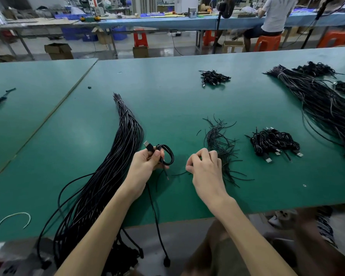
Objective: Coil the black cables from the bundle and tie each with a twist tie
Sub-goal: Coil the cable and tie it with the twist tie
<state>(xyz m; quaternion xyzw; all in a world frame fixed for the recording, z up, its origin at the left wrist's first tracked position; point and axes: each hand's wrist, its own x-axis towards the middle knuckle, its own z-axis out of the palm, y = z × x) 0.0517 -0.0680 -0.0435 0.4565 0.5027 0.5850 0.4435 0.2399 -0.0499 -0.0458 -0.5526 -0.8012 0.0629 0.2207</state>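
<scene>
- Evidently, the left hand (pixel 147 162) is acting as a clamp: its fingers and thumb are closed round a small coiled cable (pixel 166 154), held just above the green table (pixel 68 124) at centre frame so the loops cannot spring open.
- The cable's USB plug (pixel 148 146) sticks up and left out of the fist, and a short bare-ended tail hangs below the coil, so both ends stay clear of the spot where a tie would go.
- The right hand (pixel 205 168) sits just right of centre on the near edge of the pile of twist ties (pixel 221 144). Its fingers are curled together and seem to pinch one twist tie (pixel 179 173), which pokes out leftward toward the coil.
- The bundle of black cables (pixel 116 166) runs from upper centre down past the lower left edge of the table, right beside the left forearm, probably so the next cable is easy to reach.
- Finished coils (pixel 273 142) lie in a heap to the right of the ties, well apart from the uncoiled stock, which keeps done work separate.
- Judging by this, the coiling of this cable is done and the tying is next.
</scene>
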